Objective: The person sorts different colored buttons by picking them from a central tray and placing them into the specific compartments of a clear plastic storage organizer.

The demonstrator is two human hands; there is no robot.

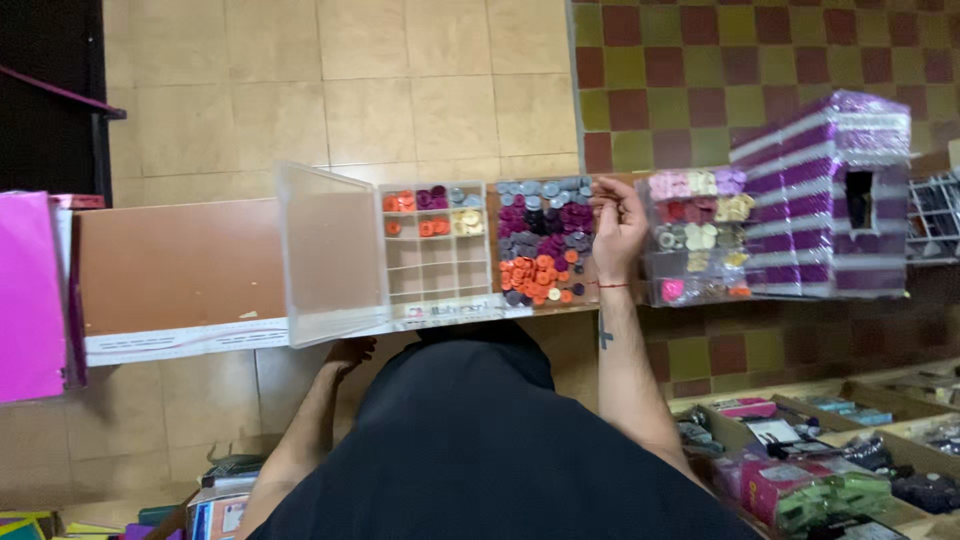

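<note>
- My right hand (618,228) lay over the right edge of the loose pile of buttons (543,243) on the brown shelf (170,262), its fingers (603,192) curled down and pinched together at the far end of the pile. Whether a button sat between the fingertips, I could not tell.
- The pile was roughly sorted by colour: grey at the far side, purple in the middle, orange nearest me.
- My left hand (348,352) was low, under the shelf's front edge, just below the clear compartment box (437,250). Only part of it showed, so I could not tell whether it was open or closed.
- The compartment box stood just left of the pile, touching it, with its clear lid (330,255) swung open to the left. Only the far compartments held buttons, orange, purple, grey and cream.
- Just right of my right hand sat a second clear box of buttons (697,235), holding pink, cream, red and yellow ones.
- Beyond that box stood a glittery purple and silver striped little house (822,195) with a dark square opening.
- A pink sheet (30,295) stood at the shelf's left end.
- Trays of packaged goods (800,470) lay below on my right.
</note>
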